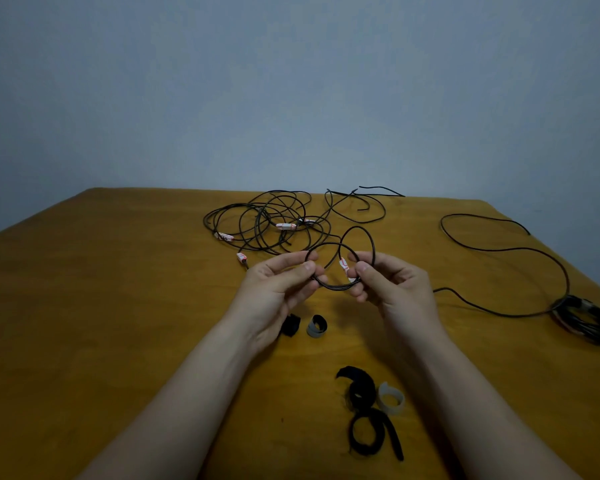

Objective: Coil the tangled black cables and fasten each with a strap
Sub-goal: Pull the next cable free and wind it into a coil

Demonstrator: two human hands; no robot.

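Note:
Above the wooden table (118, 306) both my hands hold a small coil of thin black cable (333, 287). My left hand (278, 285) pinches its left side between thumb and fingers. My right hand (388, 282) pinches its right side, beside a white-and-red tag on the cable. A further loop rises behind my right fingers. A tangle of black cables (271, 220) with white-and-red tags lies beyond my hands. Curled straps lie near me: a black strap (290, 325), a grey strap (316, 326), two larger black straps (361, 393) and a pale strap (392, 399).
At the right edge lies a bundled coil of cable (586, 318) with a strap around it. A long loose black cable (499, 251) trails from it across the right side. A blue-grey wall stands behind the table's far edge.

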